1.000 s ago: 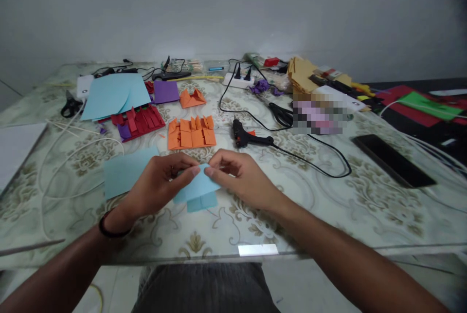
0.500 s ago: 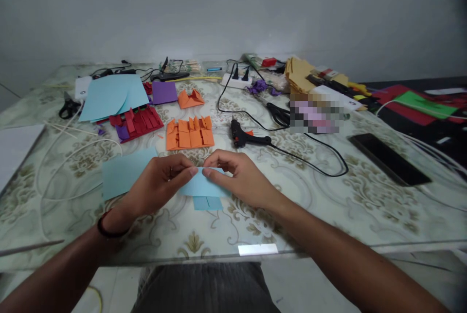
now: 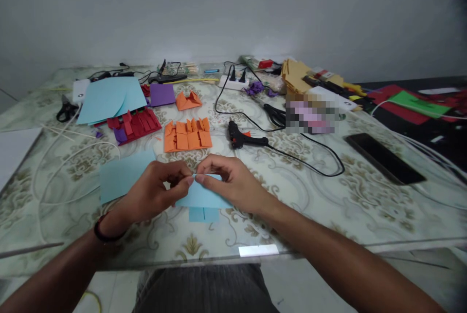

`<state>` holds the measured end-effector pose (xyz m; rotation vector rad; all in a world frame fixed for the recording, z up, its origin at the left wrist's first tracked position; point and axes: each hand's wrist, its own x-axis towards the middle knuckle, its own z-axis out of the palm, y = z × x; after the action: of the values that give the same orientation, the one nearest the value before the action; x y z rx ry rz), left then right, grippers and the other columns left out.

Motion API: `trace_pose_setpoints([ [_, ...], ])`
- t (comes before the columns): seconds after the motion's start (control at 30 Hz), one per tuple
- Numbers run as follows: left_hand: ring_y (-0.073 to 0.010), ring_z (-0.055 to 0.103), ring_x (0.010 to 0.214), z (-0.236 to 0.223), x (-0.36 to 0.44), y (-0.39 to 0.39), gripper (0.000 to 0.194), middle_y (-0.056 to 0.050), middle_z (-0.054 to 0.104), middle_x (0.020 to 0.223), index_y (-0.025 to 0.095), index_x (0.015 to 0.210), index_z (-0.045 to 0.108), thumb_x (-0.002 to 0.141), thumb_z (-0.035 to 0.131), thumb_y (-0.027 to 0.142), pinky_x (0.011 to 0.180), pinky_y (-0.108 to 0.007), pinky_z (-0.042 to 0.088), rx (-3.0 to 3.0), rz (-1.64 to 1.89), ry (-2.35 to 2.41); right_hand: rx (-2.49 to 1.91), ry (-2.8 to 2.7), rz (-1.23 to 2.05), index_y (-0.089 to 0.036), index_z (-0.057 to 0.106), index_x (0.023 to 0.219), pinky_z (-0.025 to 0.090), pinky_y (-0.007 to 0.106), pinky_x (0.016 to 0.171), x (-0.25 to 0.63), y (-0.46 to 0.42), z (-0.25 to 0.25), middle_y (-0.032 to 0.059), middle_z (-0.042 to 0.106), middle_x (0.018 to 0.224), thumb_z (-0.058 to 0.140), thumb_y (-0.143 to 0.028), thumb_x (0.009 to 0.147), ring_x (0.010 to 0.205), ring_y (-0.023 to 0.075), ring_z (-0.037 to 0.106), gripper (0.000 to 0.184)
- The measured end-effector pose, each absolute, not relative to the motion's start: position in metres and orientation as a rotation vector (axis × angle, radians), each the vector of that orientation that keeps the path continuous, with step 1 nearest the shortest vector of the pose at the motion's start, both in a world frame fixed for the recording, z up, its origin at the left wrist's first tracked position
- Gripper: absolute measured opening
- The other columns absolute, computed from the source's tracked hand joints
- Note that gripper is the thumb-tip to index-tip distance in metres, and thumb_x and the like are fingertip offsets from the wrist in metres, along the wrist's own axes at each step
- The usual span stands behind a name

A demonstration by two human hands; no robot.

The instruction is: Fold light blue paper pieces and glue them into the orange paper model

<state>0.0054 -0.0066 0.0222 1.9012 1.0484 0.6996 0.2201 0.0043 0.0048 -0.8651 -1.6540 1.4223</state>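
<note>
My left hand (image 3: 155,191) and my right hand (image 3: 228,180) meet over a folded light blue paper piece (image 3: 203,201) near the table's front edge. Both hands pinch its top edge, fingertips almost touching each other. The lower flaps of the piece show below my hands. A flat light blue sheet (image 3: 122,175) lies just left of my left hand. Beyond my hands sit a row of folded orange paper pieces (image 3: 188,135) and a black glue gun (image 3: 242,138).
Folded red pieces (image 3: 135,124), large blue sheets (image 3: 109,99), a purple square (image 3: 162,94) and scissors (image 3: 65,108) lie at the back left. A power strip (image 3: 233,82), second scissors (image 3: 276,114), yellow paper stack (image 3: 297,74) and a black phone (image 3: 385,158) lie to the right. White cord (image 3: 73,157) loops left.
My hands and the blue piece have shifted slightly toward me and left in view. The fold's top edge now lies flatter under my fingertips.
</note>
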Motion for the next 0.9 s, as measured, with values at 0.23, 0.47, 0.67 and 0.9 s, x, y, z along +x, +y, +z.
trace_pose_setpoints([
  [0.23, -0.0056, 0.046, 0.042, 0.026, 0.003, -0.008, 0.03, 0.006, 0.053, 0.05, 0.017, 0.07, 0.059, 0.098, 0.058, 0.026, 0.046, -0.019, 0.035, 1.924, 0.724, 1.029, -0.879, -1.573, 1.404, -0.019, 0.069, 0.084, 0.045, 0.027, 0.068, 0.224, 0.006, 0.012, 0.0015, 0.067, 0.083, 0.074, -0.034, 0.087, 0.074, 0.0141, 0.058, 0.016],
  [0.47, -0.007, 0.046, 0.044, 0.03, -0.004, -0.005, 0.033, 0.005, 0.053, 0.05, 0.017, 0.064, 0.057, 0.096, 0.057, 0.025, 0.045, -0.02, 0.036, 1.856, 0.88, 1.095, -0.91, -1.34, 1.329, -0.019, 0.07, 0.082, 0.035, 0.025, 0.058, 0.242, 0.025, 0.011, -0.0028, 0.059, 0.072, 0.077, -0.033, 0.084, 0.062, 0.0101, 0.047, 0.016],
  [0.67, -0.0139, 0.064, 0.07, 0.029, 0.007, -0.001, 0.02, -0.001, 0.072, 0.08, 0.017, 0.09, 0.072, 0.093, 0.065, 0.036, 0.064, -0.024, 0.051, 1.772, 0.818, 1.128, -0.922, -1.501, 1.453, -0.017, 0.069, 0.083, 0.039, 0.025, 0.06, 0.229, 0.017, 0.005, -0.0015, 0.061, 0.074, 0.08, -0.036, 0.082, 0.066, 0.0108, 0.051, 0.022],
  [0.9, -0.0092, 0.048, 0.054, 0.017, 0.009, -0.001, 0.038, 0.003, 0.058, 0.057, 0.016, 0.065, 0.065, 0.092, 0.067, 0.042, 0.049, -0.021, 0.033, 1.822, 0.694, 1.291, -0.98, -1.575, 1.552, -0.017, 0.068, 0.09, 0.04, 0.024, 0.059, 0.227, 0.013, 0.003, -0.002, 0.06, 0.076, 0.079, -0.037, 0.082, 0.066, 0.0107, 0.052, 0.025],
])
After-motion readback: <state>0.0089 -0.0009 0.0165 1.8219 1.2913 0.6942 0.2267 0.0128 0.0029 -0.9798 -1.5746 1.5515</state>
